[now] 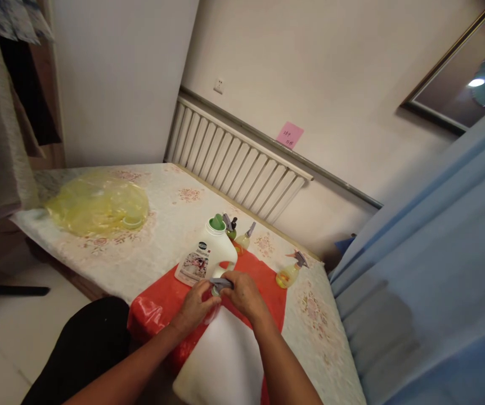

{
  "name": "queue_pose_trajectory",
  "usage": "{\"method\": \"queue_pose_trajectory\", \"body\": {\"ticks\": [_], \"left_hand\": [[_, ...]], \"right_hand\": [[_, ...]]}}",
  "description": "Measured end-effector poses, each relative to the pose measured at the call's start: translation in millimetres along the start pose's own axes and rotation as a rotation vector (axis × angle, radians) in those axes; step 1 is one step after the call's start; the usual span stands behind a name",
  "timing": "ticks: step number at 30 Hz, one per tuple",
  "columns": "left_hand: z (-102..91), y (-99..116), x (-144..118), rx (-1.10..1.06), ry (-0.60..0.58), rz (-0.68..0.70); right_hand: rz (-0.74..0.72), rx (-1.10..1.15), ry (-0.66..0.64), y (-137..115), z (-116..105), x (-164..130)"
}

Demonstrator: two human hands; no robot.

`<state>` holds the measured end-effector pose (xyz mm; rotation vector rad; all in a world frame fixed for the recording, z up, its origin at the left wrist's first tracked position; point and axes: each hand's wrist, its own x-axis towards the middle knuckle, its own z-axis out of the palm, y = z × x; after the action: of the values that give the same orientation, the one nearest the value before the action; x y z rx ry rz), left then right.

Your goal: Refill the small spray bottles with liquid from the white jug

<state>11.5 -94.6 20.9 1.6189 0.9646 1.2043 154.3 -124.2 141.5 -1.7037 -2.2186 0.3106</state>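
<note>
Spray bottle [219,286] between hands, detergent jug [206,253] behind

A table [170,236] covered with a pale cloth printed with pink flowers stands against a wall with a white radiator. A crumpled yellow plastic bag [97,203] lies at its far left end. A red sheet [263,281] is spread at the near edge. On it rests a white detergent jug [206,253]. A small spray bottle [290,273] of yellow liquid stands just beside the red sheet.
</note>
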Motion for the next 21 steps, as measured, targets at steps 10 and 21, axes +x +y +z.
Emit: {"method": "queue_pose_trajectory", "body": {"ticks": [10, 21], "left_hand": [[3.1, -5.8, 0.5, 0.009, -0.008, 0.0], [3.2, -6.4, 1.2, 0.027, -0.011, 0.015]], "right_hand": [[-0.007, -0.006, 0.0, 2.5, 1.0, 0.1], [-0.003, -0.017, 0.012, 2.5, 2.8, 0.4]]}}
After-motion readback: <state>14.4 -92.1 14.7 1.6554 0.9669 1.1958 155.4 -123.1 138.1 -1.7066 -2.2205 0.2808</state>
